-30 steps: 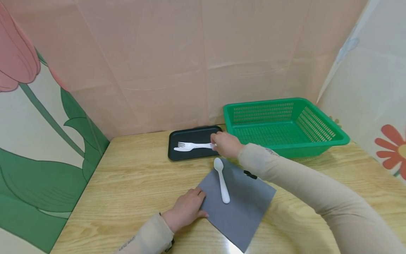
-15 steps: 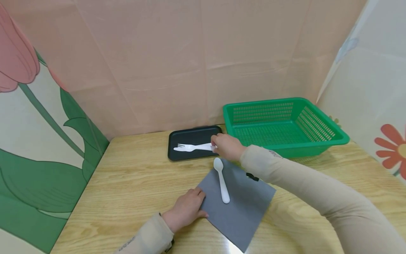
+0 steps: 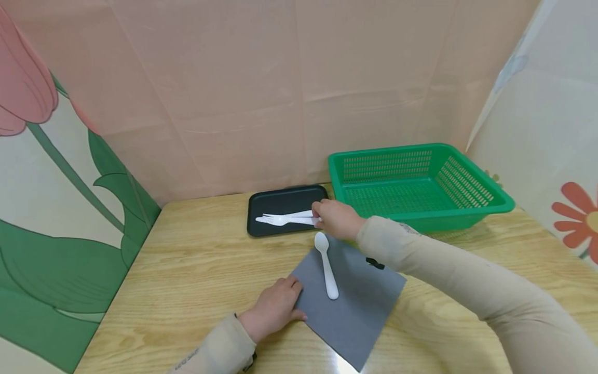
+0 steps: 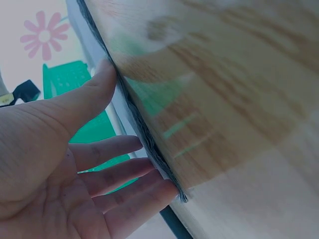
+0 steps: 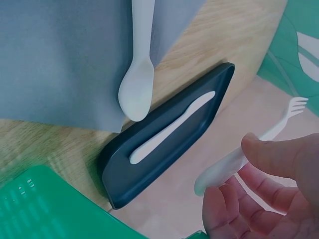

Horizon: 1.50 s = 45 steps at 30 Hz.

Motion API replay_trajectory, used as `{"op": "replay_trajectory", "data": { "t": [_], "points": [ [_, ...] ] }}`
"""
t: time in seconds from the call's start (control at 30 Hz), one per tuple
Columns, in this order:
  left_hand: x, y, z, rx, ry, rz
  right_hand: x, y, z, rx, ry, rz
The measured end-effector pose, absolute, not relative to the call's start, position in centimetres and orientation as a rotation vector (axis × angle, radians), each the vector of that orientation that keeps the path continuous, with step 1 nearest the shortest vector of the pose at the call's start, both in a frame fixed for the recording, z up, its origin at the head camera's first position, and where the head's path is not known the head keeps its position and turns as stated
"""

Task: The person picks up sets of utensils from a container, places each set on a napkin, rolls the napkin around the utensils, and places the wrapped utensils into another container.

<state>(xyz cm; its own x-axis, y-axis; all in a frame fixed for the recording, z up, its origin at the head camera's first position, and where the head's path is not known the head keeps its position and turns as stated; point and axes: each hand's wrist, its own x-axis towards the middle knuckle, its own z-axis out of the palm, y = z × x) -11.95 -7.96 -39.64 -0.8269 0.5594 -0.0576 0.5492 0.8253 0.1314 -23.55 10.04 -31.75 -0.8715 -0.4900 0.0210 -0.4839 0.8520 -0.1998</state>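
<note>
My right hand [image 3: 340, 219] pinches a white plastic fork [image 5: 227, 167] by its handle, between thumb and fingers. In the right wrist view the fork is raised off the black tray [image 5: 113, 186], tines pointing away. A white knife [image 5: 172, 127] lies on that tray; from the head the fork overlaps it. A white spoon [image 3: 328, 267] rests aslant on a grey cloth napkin [image 3: 359, 317]. At the napkin's left edge my left hand [image 3: 273, 306] rests with relaxed fingers. In the left wrist view its thumb and fingertips touch the layered cloth edge [image 4: 144, 134].
A green plastic basket [image 3: 422, 218] stands at the back right, close to the tray. Everything sits on a wood-grain table [image 3: 201, 259]. A pink backdrop [image 3: 224, 104] rises right behind, with printed flower panels at both sides.
My right hand has shifted slightly right and nearer to me. The fork has moved with it, over towards the tray's near side. My left hand, the spoon and the napkin stay put.
</note>
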Motion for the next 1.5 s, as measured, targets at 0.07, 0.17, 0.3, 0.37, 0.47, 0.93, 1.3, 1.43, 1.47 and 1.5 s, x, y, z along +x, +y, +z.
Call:
{"op": "replay_trajectory", "data": {
  "t": [0.07,0.17,0.3,0.37,0.47,0.93,1.3,1.43,1.47,1.5],
  "points": [
    [-12.0,-8.0,-39.7,0.885,2.911,0.166,-23.4,10.0,-31.7,-0.785,2.989,-0.314],
    [-12.0,-8.0,-39.7,0.88,2.908,0.164,-23.4,10.1,-31.8,-0.78,2.982,-0.326],
    [-12.0,-7.9,-39.7,0.875,2.909,0.161,-23.3,10.2,-31.9,-0.786,2.983,-0.332],
    [-12.0,-7.9,-39.8,0.875,2.912,0.16,-23.3,10.3,-31.9,-0.793,2.985,-0.335],
    [-12.0,-7.9,-39.8,0.876,2.916,0.159,-23.1,10.4,-31.9,-0.795,2.984,-0.335],
    [-12.0,-8.0,-39.6,0.869,2.9,0.167,-22.7,10.5,-32.0,-0.791,2.991,-0.32],
    [-12.0,-8.0,-39.6,0.867,2.899,0.164,-22.3,10.6,-32.1,-0.765,2.973,-0.324],
    [-12.0,-8.1,-39.6,0.868,2.906,0.16,-22.2,10.7,-32.2,-0.761,2.969,-0.325],
    [-12.0,-8.1,-39.6,0.87,2.908,0.161,-22.2,10.8,-32.2,-0.766,2.969,-0.33],
    [-12.0,-8.1,-39.6,0.872,2.911,0.16,-22.2,10.8,-32.2,-0.773,2.969,-0.338]
  ]
}}
